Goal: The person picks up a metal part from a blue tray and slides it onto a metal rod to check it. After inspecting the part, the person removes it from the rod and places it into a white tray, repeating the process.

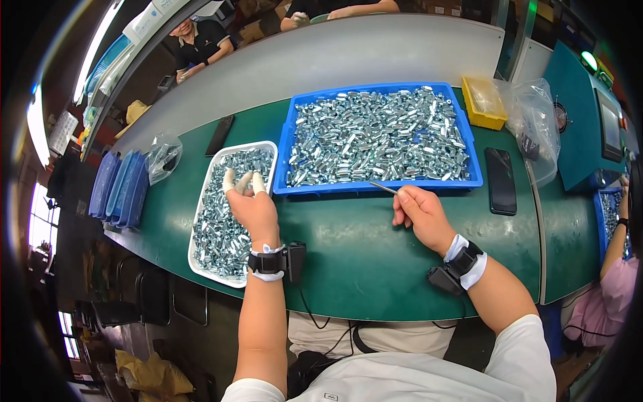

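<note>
My left hand is over a white tray full of small shiny metal parts. Pale covers sit on several of its fingertips, and the fingers are apart with nothing visible between them. My right hand pinches a thin metal rod, whose tip points left at the front rim of a blue bin. Heaped in that bin are many more silvery parts of the same look. Whether the rod is a pick or tweezers I cannot tell. Each wrist wears a black device on a white band.
A phone lies right of the blue bin, near a yellow box and a clear plastic bag. Blue bins stand at the table's left end. A dark object lies behind the white tray. A teal machine stands at right.
</note>
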Demonstrator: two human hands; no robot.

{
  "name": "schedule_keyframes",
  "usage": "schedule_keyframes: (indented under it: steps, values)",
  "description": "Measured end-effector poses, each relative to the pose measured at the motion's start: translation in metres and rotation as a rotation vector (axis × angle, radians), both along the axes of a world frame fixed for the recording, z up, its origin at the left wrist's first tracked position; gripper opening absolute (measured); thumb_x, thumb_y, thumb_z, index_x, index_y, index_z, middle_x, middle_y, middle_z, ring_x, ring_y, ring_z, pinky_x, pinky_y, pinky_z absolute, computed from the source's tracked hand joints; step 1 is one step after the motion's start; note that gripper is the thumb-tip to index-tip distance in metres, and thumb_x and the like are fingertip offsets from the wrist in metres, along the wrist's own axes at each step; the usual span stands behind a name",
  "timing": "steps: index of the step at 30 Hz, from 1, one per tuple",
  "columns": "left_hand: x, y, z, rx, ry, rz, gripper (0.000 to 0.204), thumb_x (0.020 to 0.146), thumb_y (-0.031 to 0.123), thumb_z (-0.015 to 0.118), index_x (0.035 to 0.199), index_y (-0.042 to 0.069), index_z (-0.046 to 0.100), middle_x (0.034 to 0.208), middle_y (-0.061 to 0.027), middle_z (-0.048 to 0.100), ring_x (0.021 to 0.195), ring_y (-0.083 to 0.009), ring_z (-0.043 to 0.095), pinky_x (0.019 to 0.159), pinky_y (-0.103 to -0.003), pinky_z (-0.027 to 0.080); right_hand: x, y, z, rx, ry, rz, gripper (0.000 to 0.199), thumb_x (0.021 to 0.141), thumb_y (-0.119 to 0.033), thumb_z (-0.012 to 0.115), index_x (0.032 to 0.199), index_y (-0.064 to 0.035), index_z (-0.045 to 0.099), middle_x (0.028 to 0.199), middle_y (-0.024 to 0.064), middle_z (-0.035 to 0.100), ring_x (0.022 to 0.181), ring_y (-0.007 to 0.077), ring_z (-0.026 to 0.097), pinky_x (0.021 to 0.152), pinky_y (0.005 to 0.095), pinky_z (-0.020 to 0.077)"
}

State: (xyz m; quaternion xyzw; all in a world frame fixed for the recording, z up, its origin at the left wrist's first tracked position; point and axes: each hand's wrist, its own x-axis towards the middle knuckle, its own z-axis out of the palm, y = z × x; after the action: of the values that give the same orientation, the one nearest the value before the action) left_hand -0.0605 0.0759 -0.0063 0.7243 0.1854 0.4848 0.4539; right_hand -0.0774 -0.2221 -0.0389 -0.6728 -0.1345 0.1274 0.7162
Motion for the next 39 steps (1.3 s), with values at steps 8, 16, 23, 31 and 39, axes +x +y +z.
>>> schedule_keyframes:
  steps: [8,16,23,31,39]
  values:
    - [0.029,-0.065,0.017,0.356,0.458,-0.585,0.026,0.081,0.009,0.068,0.105,0.001,0.066,0.094,-0.016,0.068,0.076,-0.0232,0.063,0.068,-0.034,0.05,0.0,-0.002,-0.002,-0.002,0.002,0.021,0.032,0.102,-0.026,0.043,0.08,-0.0066,0.056,0.067,-0.0002,0.059,0.062,0.0057,0.053,0.057,0.0198,0.0404]
    - [0.076,-0.083,0.0,0.905,0.529,-0.481,0.023,0.082,0.008,0.067,0.104,0.002,0.066,0.083,-0.0143,0.067,0.073,-0.0227,0.065,0.069,-0.034,0.051,-0.002,0.0,-0.003,-0.006,-0.005,0.06,0.032,0.102,-0.026,0.044,0.081,-0.0054,0.057,0.066,0.0006,0.058,0.06,0.006,0.053,0.057,0.0207,0.0409]
    - [0.005,-0.096,0.021,-0.321,0.453,-0.964,0.013,0.089,0.003,0.061,0.101,-0.001,0.064,0.084,-0.0093,0.066,0.075,-0.0172,0.064,0.067,-0.027,0.052,0.0,-0.003,-0.007,0.022,0.001,0.004,0.032,0.101,-0.025,0.046,0.079,-0.0033,0.058,0.064,0.0011,0.058,0.059,0.0063,0.053,0.056,0.0214,0.0414]
    - [-0.015,-0.087,0.005,-0.523,0.429,-1.131,0.01,0.089,0.0,0.061,0.099,-0.001,0.063,0.087,-0.0077,0.067,0.079,-0.0156,0.065,0.07,-0.026,0.054,0.0,0.001,-0.003,-0.019,-0.042,-0.049,0.033,0.099,-0.021,0.048,0.074,-0.0016,0.059,0.059,0.0016,0.058,0.055,0.0066,0.053,0.053,0.0231,0.0416]
    - [-0.02,-0.089,0.001,-0.452,0.479,-1.182,0.005,0.09,0.004,0.062,0.094,0.0,0.063,0.086,-0.0074,0.067,0.073,-0.0138,0.064,0.066,-0.025,0.052,-0.003,0.0,0.001,-0.091,-0.054,-0.005,0.033,0.1,-0.022,0.047,0.077,-0.0016,0.059,0.064,0.002,0.059,0.059,0.0064,0.055,0.056,0.0218,0.0429]
